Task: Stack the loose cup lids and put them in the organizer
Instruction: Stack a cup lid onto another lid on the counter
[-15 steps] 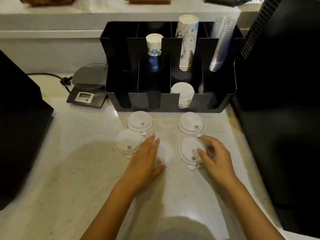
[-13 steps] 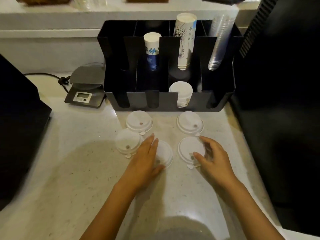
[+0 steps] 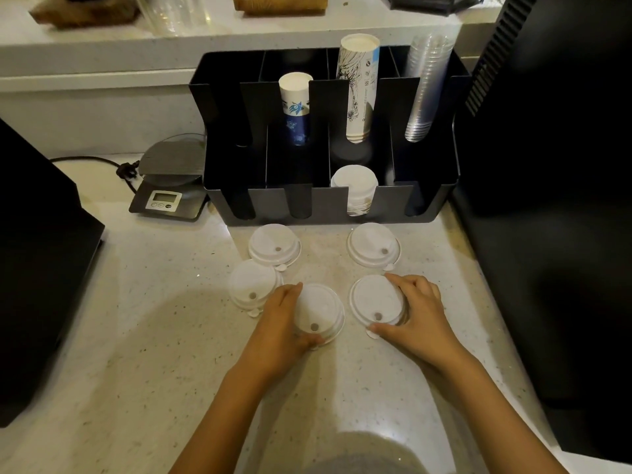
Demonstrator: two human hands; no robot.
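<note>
Several white cup lids lie on the pale counter in front of the black organizer (image 3: 424,200). My left hand (image 3: 278,323) curls around the left rim of the near middle lid (image 3: 319,311), thumb at its front edge. My right hand (image 3: 419,313) grips the near right lid (image 3: 376,299) from its right side, thumb at the front. Three more lids lie free: far left (image 3: 273,244), left (image 3: 251,283), far right (image 3: 372,246). A stack of lids (image 3: 355,186) stands in the organizer's third front slot.
The organizer's back slots hold a short paper cup stack (image 3: 295,107), a tall paper cup stack (image 3: 359,83) and clear plastic cups (image 3: 425,83). A digital scale (image 3: 167,193) sits left of it. Dark machines flank the counter on the left (image 3: 37,268) and right (image 3: 554,234).
My left hand slid off the top of the middle lid to grip its left rim. My right hand closed around the right lid's edge. The camera moved closer.
</note>
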